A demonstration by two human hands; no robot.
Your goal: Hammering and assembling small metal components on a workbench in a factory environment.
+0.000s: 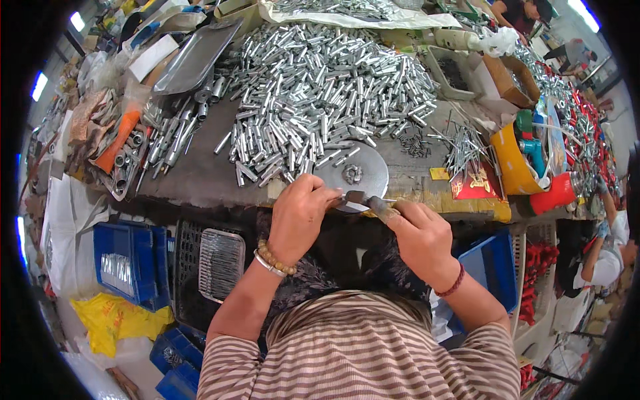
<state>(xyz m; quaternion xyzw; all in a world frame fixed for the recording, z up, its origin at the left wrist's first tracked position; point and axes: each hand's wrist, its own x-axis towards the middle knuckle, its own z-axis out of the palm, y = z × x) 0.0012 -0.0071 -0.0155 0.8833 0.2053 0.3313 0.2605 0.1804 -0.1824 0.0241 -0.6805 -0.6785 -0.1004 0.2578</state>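
Note:
My left hand (300,217) is closed in a pinch above the near edge of a round grey metal plate (373,167). Its fingertips meet a small dark piece (357,197), whose kind I cannot make out. Opposite it my right hand (423,240) is closed too, its fingers around a worn grey-brown shaft (381,208) that reaches to the dark piece. A thin metal pin (391,200) shows beside those fingers. On the plate lies a little cluster of small metal parts (352,174). A large heap of shiny metal tubes (327,87) spreads just beyond it.
Loose thin rods (463,150), a red packet (475,185) and a yellow container (517,160) are to the right. An orange-handled tool (119,141) and metal sockets lie left. Below the bench edge stand blue trays (127,260) and a black crate (187,273). Other people work at far right.

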